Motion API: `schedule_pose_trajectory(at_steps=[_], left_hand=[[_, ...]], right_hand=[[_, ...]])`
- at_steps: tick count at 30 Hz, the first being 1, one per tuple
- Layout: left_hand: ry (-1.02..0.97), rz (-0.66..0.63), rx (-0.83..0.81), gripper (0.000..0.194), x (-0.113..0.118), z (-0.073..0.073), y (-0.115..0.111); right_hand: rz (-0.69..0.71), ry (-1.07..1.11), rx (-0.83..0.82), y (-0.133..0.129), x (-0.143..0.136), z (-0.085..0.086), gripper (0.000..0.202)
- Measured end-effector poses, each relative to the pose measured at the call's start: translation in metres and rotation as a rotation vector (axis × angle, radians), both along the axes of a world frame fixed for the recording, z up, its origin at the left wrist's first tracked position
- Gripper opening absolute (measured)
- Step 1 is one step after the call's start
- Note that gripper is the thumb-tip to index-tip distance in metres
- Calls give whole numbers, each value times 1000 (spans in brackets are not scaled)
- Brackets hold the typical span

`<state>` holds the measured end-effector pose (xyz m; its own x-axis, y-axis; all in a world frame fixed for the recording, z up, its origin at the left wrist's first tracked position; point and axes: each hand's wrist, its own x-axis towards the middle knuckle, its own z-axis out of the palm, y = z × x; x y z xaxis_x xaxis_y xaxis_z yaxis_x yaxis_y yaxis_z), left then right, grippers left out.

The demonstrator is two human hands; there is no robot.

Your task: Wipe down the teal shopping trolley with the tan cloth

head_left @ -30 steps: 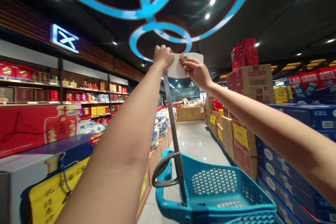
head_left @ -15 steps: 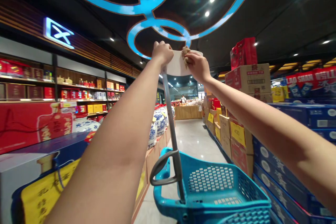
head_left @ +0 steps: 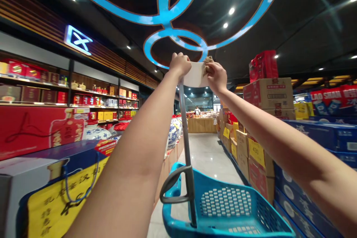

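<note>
"Two grips?"
"Yes: left hand (head_left: 180,65) closed around the white sign's (head_left: 194,73) left end, atop the pole (head_left: 184,126); right hand (head_left: 218,77) pinching a crumpled cloth (head_left: 207,62) at its right."
"How far along?"
"Wiping seems under way; how much is left, I can't tell."

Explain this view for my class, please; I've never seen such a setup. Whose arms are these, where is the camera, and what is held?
There is no machine: these are a person's bare arms, seen from a camera worn on that person's head. The left hand grips the left end of a white panel atop a grey pole. The right hand holds a crumpled brownish cloth at the panel's right side. Below is a blue basket; stacked boxes stand to the right.
</note>
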<state>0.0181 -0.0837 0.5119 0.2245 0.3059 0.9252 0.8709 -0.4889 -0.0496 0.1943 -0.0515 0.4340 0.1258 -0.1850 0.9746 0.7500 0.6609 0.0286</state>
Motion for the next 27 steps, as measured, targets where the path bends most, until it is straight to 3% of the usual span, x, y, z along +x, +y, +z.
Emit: schedule_pose_trajectory(at_steps=[5,7,11,13,18,23,27], left_hand=[[8,9,-14,40,-1,1,-1],[13,1,-10,40,-1,1,-1],[17,-8,-19,40,0,4,3],[7,-21,-23,42,0,6,8],[-2,-27,-17,40,1,10,16],[42,9,-22,40,0,11,11],[117,48,-38,41,0,12,5]], right_hand=[[72,-471,25,-4,-15,-23,52],[83,-421,12,-5,-8,-19,53],[43,-92,-22,-4,7,-4,51],[49,-142,-34,-6,2,-10,49],[146,-503,-46,-10,-25,-36,49],[126,-213,-18,-2,-33,-26,50],[109,-384,-11,-6,-50,-39,52]])
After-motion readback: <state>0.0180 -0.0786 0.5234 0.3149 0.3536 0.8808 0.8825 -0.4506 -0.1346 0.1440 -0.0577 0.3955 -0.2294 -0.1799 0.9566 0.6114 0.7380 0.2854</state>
